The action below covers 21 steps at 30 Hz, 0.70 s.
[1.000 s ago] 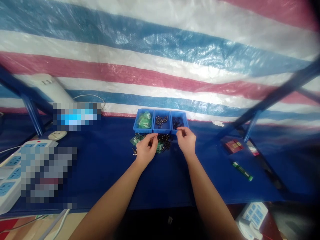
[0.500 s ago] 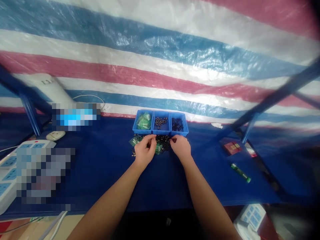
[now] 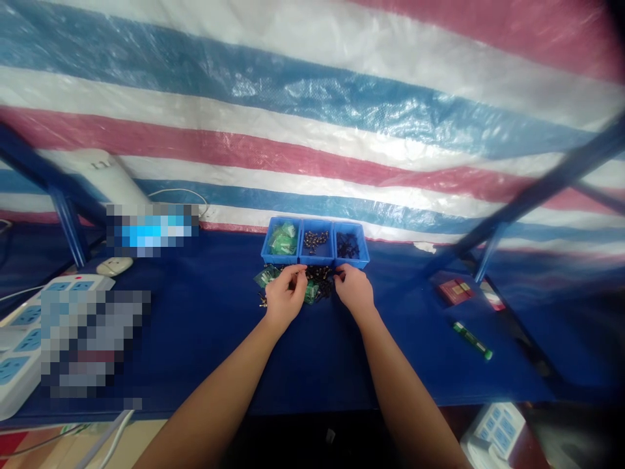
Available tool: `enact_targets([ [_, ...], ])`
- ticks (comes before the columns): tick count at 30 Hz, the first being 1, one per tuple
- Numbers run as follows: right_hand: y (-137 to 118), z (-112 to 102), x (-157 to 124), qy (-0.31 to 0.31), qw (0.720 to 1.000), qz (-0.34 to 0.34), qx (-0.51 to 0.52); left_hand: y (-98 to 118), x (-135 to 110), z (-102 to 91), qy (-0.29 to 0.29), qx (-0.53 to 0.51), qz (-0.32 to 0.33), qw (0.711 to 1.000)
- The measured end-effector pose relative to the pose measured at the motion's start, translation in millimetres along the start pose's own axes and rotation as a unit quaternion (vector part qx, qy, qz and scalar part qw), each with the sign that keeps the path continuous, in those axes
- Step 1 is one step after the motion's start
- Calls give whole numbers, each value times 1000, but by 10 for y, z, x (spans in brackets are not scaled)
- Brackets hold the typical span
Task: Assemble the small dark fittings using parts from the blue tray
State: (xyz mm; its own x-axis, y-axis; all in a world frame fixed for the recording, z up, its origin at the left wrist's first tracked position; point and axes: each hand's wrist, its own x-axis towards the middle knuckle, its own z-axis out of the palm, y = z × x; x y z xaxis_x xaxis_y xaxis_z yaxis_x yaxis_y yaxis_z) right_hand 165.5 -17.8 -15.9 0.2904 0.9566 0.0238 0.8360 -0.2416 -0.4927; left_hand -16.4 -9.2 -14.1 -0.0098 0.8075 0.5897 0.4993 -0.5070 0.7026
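My left hand (image 3: pixel 287 293) is closed in a pinch at the left of a mixed pile of small parts (image 3: pixel 321 273). Opposite it, my right hand (image 3: pixel 355 288) has its fingers drawn together at the pile's right edge. Whatever either hand pinches is too small to make out. The pile mixes dark pieces, brassy metal pieces and green pieces (image 3: pixel 311 293). Right behind it stand three joined blue bins. Green pieces in clear wrap fill the left bin (image 3: pixel 279 258), small brassy metal parts lie in the middle bin (image 3: pixel 317 260), and black parts in the right bin (image 3: pixel 352 262).
On the blue tabletop (image 3: pixel 205 339), a white power strip (image 3: pixel 73 286) and a blurred-out object lie left. A dark red box (image 3: pixel 455 291) and a green tube (image 3: pixel 472 340) lie right. Blue frame bars slant up at both sides; a striped tarp (image 3: pixel 312 150) hangs behind.
The whole view has shifted slightly, with things sitting a little further right and lower. Both hands stay at the pile in nearly the same pose.
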Motion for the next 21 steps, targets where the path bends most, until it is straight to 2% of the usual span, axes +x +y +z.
enact_targets([
  [9,22,27,13,-4,999,-35,23,12,5,0,-5,-2,-4,1000],
  [14,10,36,11,51,991,-70,105,8,6,-5,-16,-6,-6,1000],
  [17,-49,25,9,29,959,-67,273,-10,10,-2,-46,-14,-15,999],
  [19,-110,8,1,-6,917,-62,393,-20,18,4,-68,-24,-15,997],
  [21,-174,-13,-13,-7,882,-76,464,-26,28,16,-91,-31,-13,995],
])
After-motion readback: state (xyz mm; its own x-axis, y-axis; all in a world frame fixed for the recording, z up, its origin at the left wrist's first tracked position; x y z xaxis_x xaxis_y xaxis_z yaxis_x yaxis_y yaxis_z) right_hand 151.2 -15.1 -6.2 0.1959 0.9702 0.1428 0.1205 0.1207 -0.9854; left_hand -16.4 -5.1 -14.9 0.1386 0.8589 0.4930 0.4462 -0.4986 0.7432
